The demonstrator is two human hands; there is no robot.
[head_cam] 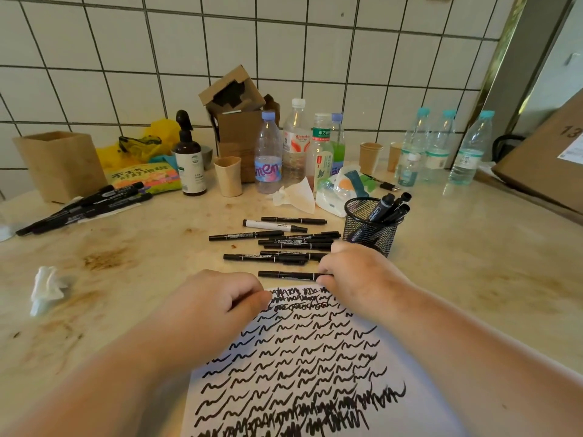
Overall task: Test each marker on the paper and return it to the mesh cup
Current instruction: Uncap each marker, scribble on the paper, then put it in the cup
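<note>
1. The right hand has its grip curled on the nearest marker, which lies on the surface just above the paper.
2. The left hand rests curled at the paper's top edge, apparently holding nothing.
3. Risk: lifting could nudge neighbouring markers rolling; the mesh cup is near enough to knock.
</note>
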